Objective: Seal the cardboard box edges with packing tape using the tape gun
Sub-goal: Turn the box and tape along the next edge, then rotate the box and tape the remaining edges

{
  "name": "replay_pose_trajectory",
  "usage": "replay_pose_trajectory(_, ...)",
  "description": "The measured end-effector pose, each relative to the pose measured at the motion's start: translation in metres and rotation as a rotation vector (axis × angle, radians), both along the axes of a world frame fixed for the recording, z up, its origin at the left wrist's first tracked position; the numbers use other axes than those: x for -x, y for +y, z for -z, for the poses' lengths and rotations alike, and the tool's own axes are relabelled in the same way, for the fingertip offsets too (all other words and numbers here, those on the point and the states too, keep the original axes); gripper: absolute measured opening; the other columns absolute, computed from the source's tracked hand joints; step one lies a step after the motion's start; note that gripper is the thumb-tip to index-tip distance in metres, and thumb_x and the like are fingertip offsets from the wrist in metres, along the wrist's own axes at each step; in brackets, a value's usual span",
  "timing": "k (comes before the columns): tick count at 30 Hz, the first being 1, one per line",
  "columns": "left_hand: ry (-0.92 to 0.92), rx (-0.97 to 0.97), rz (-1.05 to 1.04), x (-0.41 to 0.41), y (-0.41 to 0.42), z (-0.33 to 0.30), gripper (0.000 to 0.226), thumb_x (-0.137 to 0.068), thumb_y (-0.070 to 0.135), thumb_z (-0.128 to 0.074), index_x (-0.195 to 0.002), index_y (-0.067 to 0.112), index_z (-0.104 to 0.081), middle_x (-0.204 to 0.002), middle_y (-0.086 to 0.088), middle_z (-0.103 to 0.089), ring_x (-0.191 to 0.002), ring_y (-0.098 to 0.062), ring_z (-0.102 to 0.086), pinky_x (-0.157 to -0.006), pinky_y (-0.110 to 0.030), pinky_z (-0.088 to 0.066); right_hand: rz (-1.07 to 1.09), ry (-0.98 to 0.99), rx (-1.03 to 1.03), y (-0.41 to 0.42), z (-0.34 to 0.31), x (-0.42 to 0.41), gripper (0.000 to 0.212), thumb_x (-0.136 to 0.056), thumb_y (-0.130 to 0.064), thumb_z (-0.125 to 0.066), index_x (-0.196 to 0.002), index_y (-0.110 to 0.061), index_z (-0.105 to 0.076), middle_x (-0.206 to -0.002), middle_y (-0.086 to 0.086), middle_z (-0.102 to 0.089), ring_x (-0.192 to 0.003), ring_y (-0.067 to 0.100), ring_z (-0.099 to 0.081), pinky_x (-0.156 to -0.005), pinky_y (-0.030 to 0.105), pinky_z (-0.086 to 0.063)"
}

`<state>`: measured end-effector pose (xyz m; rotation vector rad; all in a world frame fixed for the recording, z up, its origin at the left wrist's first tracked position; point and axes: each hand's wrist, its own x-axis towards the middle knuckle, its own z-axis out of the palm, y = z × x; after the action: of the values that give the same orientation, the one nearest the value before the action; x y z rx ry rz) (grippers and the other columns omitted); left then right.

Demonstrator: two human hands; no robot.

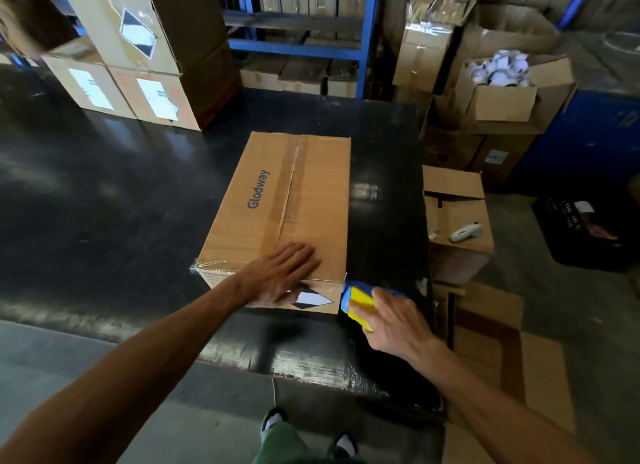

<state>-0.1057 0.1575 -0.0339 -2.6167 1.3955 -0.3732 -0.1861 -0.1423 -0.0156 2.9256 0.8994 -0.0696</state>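
A brown cardboard box (pixel 304 193) printed "Glodway" lies on a black table (pixel 121 200), its top flaps shut with tape along the centre seam. Clear tape glints along its near top edge. My left hand (pixel 280 273) lies flat, fingers spread, over the box's near edge, partly covering a black-and-white diamond label. My right hand (pixel 391 316) grips a blue and yellow tape gun (pixel 358 301), whose front touches the box's near right corner. The tape roll itself is hidden by my hand.
Stacked labelled boxes (pixel 138 58) stand at the table's back left. Blue shelving (pixel 304 44) runs behind. To the right, beyond the table edge, are open cartons (pixel 498 96), a box with a white handheld device (pixel 465 232), and a black crate (pixel 585 231). My feet show below.
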Motion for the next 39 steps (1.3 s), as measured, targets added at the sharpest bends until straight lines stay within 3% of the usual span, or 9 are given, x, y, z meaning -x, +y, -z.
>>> replay_pose_trajectory(4, 0.062, 0.082, -0.035, 0.009, -0.067, 0.003, 0.065, -0.103, 0.048, -0.041, -0.155, 0.010, -0.033, -0.160, -0.020, -0.030, -0.150, -0.034, -0.026, -0.123, -0.053, -0.017, 0.078, 0.013, -0.042, -0.014, -0.008, -0.008, 0.062, -0.051, -0.036, -0.085, -0.112, -0.033, -0.071, -0.082, 0.012, -0.056, -0.056, 0.031, -0.059, -0.045, 0.034, -0.047)
replay_pose_trajectory(11, 0.088, 0.232, -0.202, 0.008, -0.102, 0.013, 0.044, -0.092, 0.038, -0.045, -0.118, 0.011, -0.068, -0.157, -0.017, -0.037, -0.146, -0.029, -0.036, -0.119, -0.054, -0.027, 0.255, -0.024, -0.098, -0.048, -0.026, -0.025, 0.061, -0.053, -0.036, -0.084, -0.113, -0.035, -0.071, -0.080, 0.011, -0.053, -0.057, 0.033, -0.061, -0.043, 0.034, -0.046)
replay_pose_trajectory(14, 0.244, 0.205, -0.502, 0.007, -0.114, -0.001, 0.084, -0.086, 0.056, -0.036, -0.154, 0.006, -0.034, -0.165, -0.021, -0.005, -0.154, -0.034, -0.007, -0.122, -0.058, -0.006, 0.311, -0.025, -0.156, -0.045, -0.026, -0.024, 0.058, -0.057, -0.038, -0.082, -0.114, -0.039, -0.070, -0.078, 0.007, -0.052, -0.057, 0.031, -0.061, -0.044, 0.034, -0.046)
replay_pose_trajectory(17, 0.377, 0.170, -0.775, 0.005, -0.118, -0.011, 0.105, -0.085, 0.067, -0.031, -0.156, 0.000, 0.009, -0.161, -0.025, 0.021, -0.150, -0.039, 0.020, -0.121, -0.058, 0.009, 0.379, -0.027, -0.240, -0.037, -0.034, -0.025, 0.057, -0.068, -0.044, -0.075, -0.124, -0.046, -0.063, -0.083, 0.004, -0.050, -0.068, 0.031, -0.063, -0.054, 0.036, -0.050)
replay_pose_trajectory(23, 0.491, 0.078, -0.718, 0.012, -0.103, -0.024, 0.097, -0.096, 0.061, -0.033, -0.155, -0.002, 0.012, -0.162, -0.025, 0.020, -0.150, -0.038, 0.020, -0.121, -0.057, 0.008, 0.608, 0.059, -0.595, -0.027, -0.054, -0.046, 0.061, -0.069, -0.068, -0.052, -0.129, -0.054, -0.052, -0.081, -0.002, -0.052, -0.078, 0.023, -0.059, -0.069, 0.040, -0.052)
replay_pose_trajectory(27, 0.540, 0.167, -0.548, 0.017, -0.038, -0.026, 0.104, -0.089, 0.062, -0.053, -0.159, 0.004, -0.001, -0.167, -0.015, 0.006, -0.154, -0.030, 0.009, -0.123, -0.043, 0.012, 0.772, 0.225, -0.916, -0.006, -0.071, -0.068, 0.055, -0.060, -0.068, -0.062, -0.115, -0.064, -0.056, -0.100, -0.011, -0.070, -0.091, 0.015, -0.064, -0.086, 0.040, -0.053)
replay_pose_trajectory(31, 0.524, 0.400, -0.706, 0.014, -0.004, -0.037, 0.116, -0.066, 0.098, -0.035, -0.147, 0.016, -0.030, -0.153, -0.008, -0.029, -0.146, -0.032, -0.023, -0.123, -0.055, 0.003, 0.840, 0.315, -1.094, 0.033, -0.091, -0.084, 0.050, -0.069, -0.049, -0.076, -0.119, -0.049, -0.066, -0.116, -0.015, -0.068, -0.097, 0.010, -0.060, -0.083, 0.027, -0.048)
replay_pose_trajectory(35, 0.616, 0.266, -0.977, 0.008, -0.013, -0.026, 0.139, -0.061, 0.098, -0.044, -0.158, 0.012, 0.005, -0.164, -0.021, 0.019, -0.149, -0.043, 0.021, -0.114, -0.063, 0.021, 0.815, 0.317, -1.115, 0.072, -0.107, -0.093, 0.052, -0.070, -0.047, -0.078, -0.121, -0.044, -0.066, -0.115, -0.014, -0.066, -0.097, 0.010, -0.058, -0.083, 0.026, -0.047)
replay_pose_trajectory(39, 0.697, 0.150, -0.865, -0.001, 0.011, -0.039, 0.136, -0.068, 0.086, -0.059, -0.158, 0.011, 0.010, -0.162, -0.023, 0.022, -0.147, -0.046, 0.023, -0.112, -0.068, 0.016, 0.823, 0.314, -1.131, 0.100, -0.116, -0.099, 0.050, -0.071, -0.044, -0.079, -0.120, -0.041, -0.068, -0.116, -0.016, -0.066, -0.095, 0.007, -0.056, -0.082, 0.023, -0.045)
